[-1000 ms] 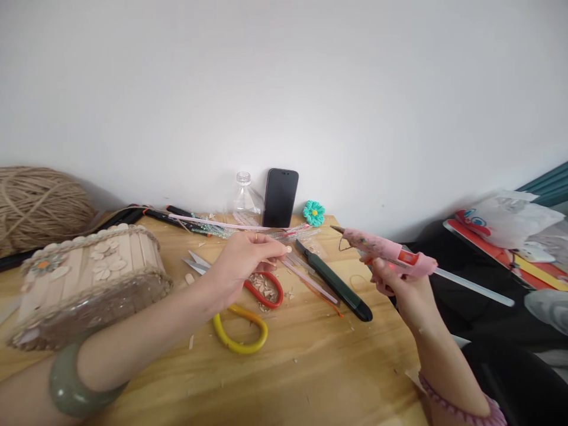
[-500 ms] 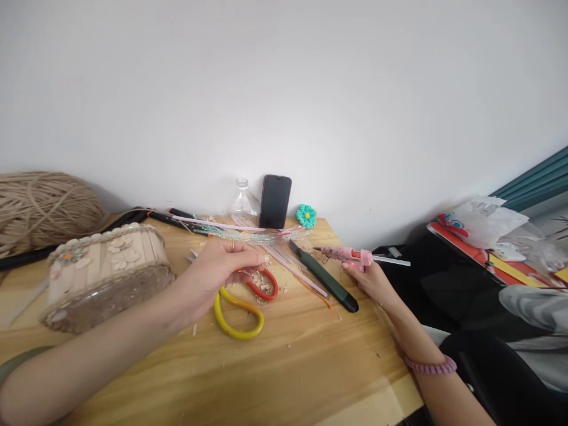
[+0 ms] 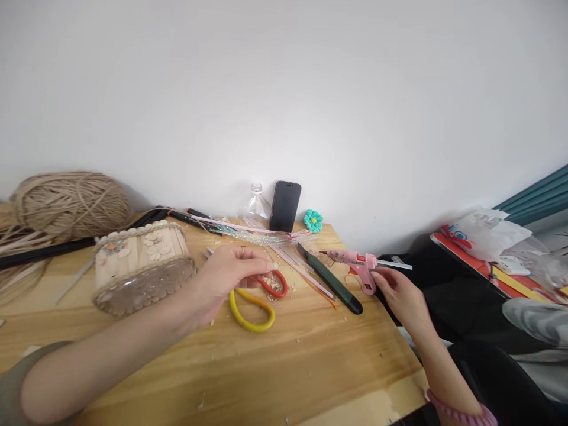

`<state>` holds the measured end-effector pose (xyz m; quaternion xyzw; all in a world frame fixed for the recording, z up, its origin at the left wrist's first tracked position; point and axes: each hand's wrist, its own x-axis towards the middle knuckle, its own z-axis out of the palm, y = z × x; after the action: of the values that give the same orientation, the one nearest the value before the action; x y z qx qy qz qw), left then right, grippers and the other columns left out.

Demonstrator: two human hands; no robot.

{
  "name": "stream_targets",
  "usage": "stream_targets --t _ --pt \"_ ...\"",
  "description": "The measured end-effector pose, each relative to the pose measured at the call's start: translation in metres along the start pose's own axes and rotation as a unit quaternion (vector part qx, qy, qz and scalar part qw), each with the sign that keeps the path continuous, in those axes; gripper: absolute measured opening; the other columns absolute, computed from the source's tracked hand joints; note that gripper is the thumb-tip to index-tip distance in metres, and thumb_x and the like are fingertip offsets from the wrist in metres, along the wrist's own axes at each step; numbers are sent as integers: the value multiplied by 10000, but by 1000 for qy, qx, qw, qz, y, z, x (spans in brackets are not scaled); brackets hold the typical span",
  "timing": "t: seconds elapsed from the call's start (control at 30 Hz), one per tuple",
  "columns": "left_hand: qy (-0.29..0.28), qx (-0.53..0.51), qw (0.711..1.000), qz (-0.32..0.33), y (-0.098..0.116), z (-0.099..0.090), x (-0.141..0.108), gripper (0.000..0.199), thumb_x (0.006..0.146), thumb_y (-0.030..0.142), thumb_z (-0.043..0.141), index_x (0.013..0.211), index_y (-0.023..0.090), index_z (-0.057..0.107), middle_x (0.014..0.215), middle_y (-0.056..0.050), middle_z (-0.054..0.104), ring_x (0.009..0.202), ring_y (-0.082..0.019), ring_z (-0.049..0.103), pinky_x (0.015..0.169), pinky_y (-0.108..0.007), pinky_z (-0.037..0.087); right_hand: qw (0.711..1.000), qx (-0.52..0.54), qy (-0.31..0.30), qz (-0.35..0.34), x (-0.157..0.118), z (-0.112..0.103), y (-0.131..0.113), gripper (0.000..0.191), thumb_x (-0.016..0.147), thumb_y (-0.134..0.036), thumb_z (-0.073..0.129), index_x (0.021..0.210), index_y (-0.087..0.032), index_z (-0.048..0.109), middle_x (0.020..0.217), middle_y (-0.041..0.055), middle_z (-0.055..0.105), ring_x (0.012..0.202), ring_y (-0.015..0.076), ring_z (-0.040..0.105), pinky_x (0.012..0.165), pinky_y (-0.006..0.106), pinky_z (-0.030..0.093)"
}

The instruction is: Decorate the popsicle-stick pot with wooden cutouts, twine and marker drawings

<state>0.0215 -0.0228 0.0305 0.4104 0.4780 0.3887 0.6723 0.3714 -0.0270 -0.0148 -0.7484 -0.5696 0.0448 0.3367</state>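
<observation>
My left hand (image 3: 231, 275) is pinched shut above the scissors, thumb against fingertips. Whatever it holds is too small to make out. Below it lie the scissors (image 3: 252, 319), with one yellow and one red handle loop, their blades partly behind the hand. A pink glue gun (image 3: 366, 278) rests at the table's right edge, nozzle to the left, a clear glue stick (image 3: 394, 264) poking out of its back. Just behind its grip is my right hand (image 3: 402, 293), fingers loosely bent and apart, not wrapped around it. A dark green craft knife (image 3: 332, 283) lies between the hands.
At the left stand a decorated wooden-slat basket (image 3: 142, 254) and a ball of brown twine (image 3: 73, 204). Along the wall are a cut bottle top (image 3: 256, 204), a phone (image 3: 285, 206) and a teal flower (image 3: 313, 220). Plastic bags (image 3: 479, 231) lie far right.
My right hand has come off the glue gun's grip and drawn back to the right. The left hand keeps its pinch. The view has shifted a little to the left.
</observation>
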Motion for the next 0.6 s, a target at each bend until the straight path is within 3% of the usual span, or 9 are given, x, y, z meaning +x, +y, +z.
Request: stream_targets --t 0.07,0.13,0.2,0.3,0.43,0.6 --pt "0 5 1000 -5 0 -2 -5 156 611 265 738 598 131 661 616 -6 625 634 -115 548 658 -251 427 996 0 86 17 -16 -8 -15 409 739 -524 535 869 -149 632 825 142 671 746 291 626 695 449 480" --pt "-7 2 1000 -9 0 -3 -12 147 608 258 745 606 129 673 626 -5 633 634 -111 546 643 -244 426 993 39 108 -4 -39 -9 -43 376 763 -513 542 913 -180 629 842 101 672 753 247 633 714 399 499" --pt "-24 -9 1000 -10 0 -3 -19 129 615 248 742 602 134 683 643 -8 652 645 -109 553 626 -230 424 982 154 16 -112 -63 -3 -83 221 766 -408 618 849 -207 655 808 62 665 726 208 624 699 346 504" --pt "-51 -47 998 -5 -1 -5 -31 99 641 238 731 605 153 696 655 0 671 648 -97 562 612 -205 419 926 288 -125 -210 -89 14 -142 79 770 -265 673 844 -236 678 764 22 646 729 170 602 679 288 512" --pt "-99 -123 987 7 -5 -13 -46 76 659 247 736 650 174 718 678 12 684 642 -81 572 602 -179 427 857 447 -197 -166 -102 35 -187 174 733 -235 724 902 -258 691 829 8 641 716 134 598 657 248 522" --pt "-101 -198 975 6 -10 -22 -58 77 669 234 738 651 164 711 677 14 673 632 -65 552 587 -156 427 816 511 -224 -150 -103 48 -202 143 718 -225 740 852 -267 715 831 8 620 708 130 587 638 246 523"
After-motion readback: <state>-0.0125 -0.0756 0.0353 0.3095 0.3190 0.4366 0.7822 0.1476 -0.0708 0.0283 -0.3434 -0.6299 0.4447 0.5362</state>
